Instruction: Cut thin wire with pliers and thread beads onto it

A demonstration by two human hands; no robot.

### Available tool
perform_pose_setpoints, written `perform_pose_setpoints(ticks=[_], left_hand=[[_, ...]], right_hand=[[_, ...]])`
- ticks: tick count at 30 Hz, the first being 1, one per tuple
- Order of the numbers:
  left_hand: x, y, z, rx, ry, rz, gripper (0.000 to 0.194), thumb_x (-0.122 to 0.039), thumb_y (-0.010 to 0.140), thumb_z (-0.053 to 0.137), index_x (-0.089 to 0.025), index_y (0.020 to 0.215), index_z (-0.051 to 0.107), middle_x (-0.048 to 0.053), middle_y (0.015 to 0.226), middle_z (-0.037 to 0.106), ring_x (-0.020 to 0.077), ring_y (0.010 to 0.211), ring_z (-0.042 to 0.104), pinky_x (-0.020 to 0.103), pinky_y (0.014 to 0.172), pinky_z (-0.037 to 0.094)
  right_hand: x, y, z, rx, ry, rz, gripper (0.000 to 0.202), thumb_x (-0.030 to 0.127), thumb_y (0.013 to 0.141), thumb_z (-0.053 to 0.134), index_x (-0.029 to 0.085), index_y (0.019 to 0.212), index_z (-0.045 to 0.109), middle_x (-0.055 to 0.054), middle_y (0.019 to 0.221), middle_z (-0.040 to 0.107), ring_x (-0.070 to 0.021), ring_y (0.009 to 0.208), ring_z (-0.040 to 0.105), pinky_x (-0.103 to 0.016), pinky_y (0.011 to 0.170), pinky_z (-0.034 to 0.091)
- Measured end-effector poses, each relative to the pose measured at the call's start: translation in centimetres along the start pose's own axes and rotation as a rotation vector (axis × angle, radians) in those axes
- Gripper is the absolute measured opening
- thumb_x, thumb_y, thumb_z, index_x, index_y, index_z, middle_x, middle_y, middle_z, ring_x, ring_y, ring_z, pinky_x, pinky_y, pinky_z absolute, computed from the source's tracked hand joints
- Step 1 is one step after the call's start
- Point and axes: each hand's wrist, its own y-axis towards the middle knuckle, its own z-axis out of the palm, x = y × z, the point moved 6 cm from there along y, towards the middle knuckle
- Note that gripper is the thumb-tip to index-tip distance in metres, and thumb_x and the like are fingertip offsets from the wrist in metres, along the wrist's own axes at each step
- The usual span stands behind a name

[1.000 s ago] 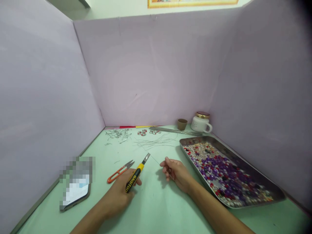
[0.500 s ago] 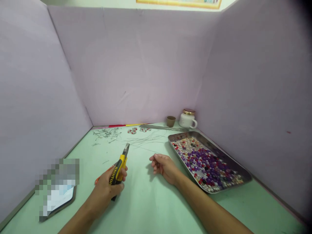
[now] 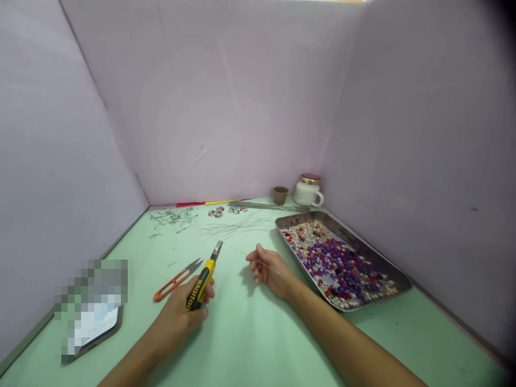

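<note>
My left hand [image 3: 183,312] is wrapped round yellow-and-black pliers [image 3: 203,282], their metal jaws pointing up and away from me. Part of the handles is hidden by the palm. Beside that hand, orange thread snips [image 3: 175,281] lie on the table. To the right, my right hand [image 3: 271,270] has its fingers curled and pinched on a thin wire [image 3: 237,250], which stretches left toward the plier jaws. Whether the jaws touch the wire, I cannot tell. A metal tray [image 3: 306,269] of purple, red, white and black beads [image 3: 342,263] sits right of my right hand.
Loose wires [image 3: 234,230] and a heap of short wire pieces [image 3: 173,217] lie farther back, near beaded wire shapes [image 3: 216,212]. A bundle of rods [image 3: 266,206], a brown cup [image 3: 280,195] and a lidded white mug [image 3: 306,193] stand by the partition [image 3: 226,107]. A phone [image 3: 97,328] lies left.
My left hand has moved slightly right with the pliers, uncovering more of the snips. The wire now shows across the right fingers. The view has tilted down a little.
</note>
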Motion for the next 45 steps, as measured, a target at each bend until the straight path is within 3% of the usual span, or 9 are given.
perform_pose_setpoints(ticks=[3,5,7,11,13,16,21,31,45], left_hand=[[0.2,0.1,-1.3,-0.080,0.020,-0.017,0.015,-0.016,0.057,0.048,-0.018,0.072,0.049,0.006,0.099,0.051,0.0208,0.085,0.049,0.029,0.067,0.039],[0.1,0.1,-2.2,-0.071,0.021,-0.001,0.015,-0.016,0.058,0.047,-0.018,0.073,0.048,0.006,0.099,0.051,0.0221,0.089,0.049,0.029,0.069,0.039],[0.1,0.1,-3.1,-0.030,0.033,0.018,0.016,-0.015,0.058,0.046,-0.018,0.073,0.049,0.005,0.096,0.052,0.0218,0.089,0.049,0.028,0.068,0.039],[0.0,-0.2,-4.4,0.016,0.049,0.046,0.019,-0.015,0.057,0.047,-0.018,0.075,0.052,0.003,0.092,0.053,0.0189,0.081,0.049,0.025,0.063,0.039],[0.2,-0.3,-4.6,0.052,0.020,0.033,0.020,-0.014,0.056,0.048,-0.018,0.075,0.052,0.002,0.089,0.054,0.0153,0.070,0.047,0.023,0.056,0.037],[0.5,-0.4,-4.5,0.109,-0.048,0.037,0.020,-0.013,0.056,0.048,-0.019,0.075,0.053,0.000,0.085,0.052,0.0111,0.060,0.042,0.020,0.049,0.032],[1.2,-0.3,-4.4,0.150,-0.081,0.050,0.020,-0.010,0.057,0.047,-0.019,0.075,0.051,-0.001,0.090,0.050,0.0090,0.059,0.039,0.020,0.049,0.030],[1.2,-0.2,-4.4,0.146,-0.050,0.048,0.021,-0.011,0.057,0.046,-0.019,0.077,0.051,0.000,0.087,0.049,0.0118,0.064,0.040,0.020,0.050,0.030],[1.9,0.1,-4.4,0.168,-0.058,0.086,0.022,-0.011,0.057,0.049,-0.017,0.078,0.050,0.001,0.092,0.048,0.0109,0.066,0.041,0.020,0.052,0.032]], right_hand=[[0.7,-0.2,-0.2,-0.052,-0.011,-0.047,0.032,0.044,0.076,0.051,0.013,0.074,0.060,-0.002,0.061,0.057,-0.0080,0.045,0.050,-0.019,0.041,0.043],[1.8,-0.7,-0.1,-0.075,-0.060,-0.100,0.030,0.043,0.077,0.050,0.014,0.080,0.060,-0.006,0.076,0.062,-0.0110,0.059,0.056,-0.023,0.053,0.047],[3.5,-1.4,0.8,-0.015,-0.182,-0.164,0.028,0.041,0.078,0.049,0.017,0.090,0.059,-0.008,0.095,0.061,-0.0156,0.079,0.058,-0.029,0.068,0.048],[7.7,-4.2,3.7,0.176,-0.792,-0.379,0.036,0.028,0.075,0.054,0.025,0.111,0.053,-0.006,0.119,0.050,-0.0207,0.107,0.047,-0.040,0.089,0.038],[9.3,-5.8,5.1,0.287,-1.136,-0.494,0.056,0.023,0.071,0.059,0.029,0.124,0.041,-0.003,0.132,0.037,-0.0221,0.121,0.031,-0.043,0.100,0.024],[10.5,-7.1,5.6,0.335,-1.362,-0.507,0.078,0.023,0.066,0.066,0.031,0.132,0.025,-0.001,0.138,0.028,-0.0240,0.126,0.021,-0.044,0.103,0.019],[9.4,-7.3,5.2,0.423,-1.435,-0.374,0.098,0.026,0.054,0.074,0.030,0.134,0.018,-0.002,0.139,0.025,-0.0264,0.126,0.020,-0.041,0.102,0.023],[8.7,-7.1,5.3,0.424,-1.497,-0.315,0.098,0.020,0.056,0.073,0.033,0.134,0.016,-0.002,0.139,0.024,-0.0272,0.127,0.017,-0.043,0.100,0.025],[7.6,-7.2,6.3,0.498,-1.542,-0.236,0.097,0.020,0.059,0.071,0.029,0.135,0.012,-0.002,0.141,0.020,-0.0250,0.129,0.008,-0.043,0.105,0.006]])
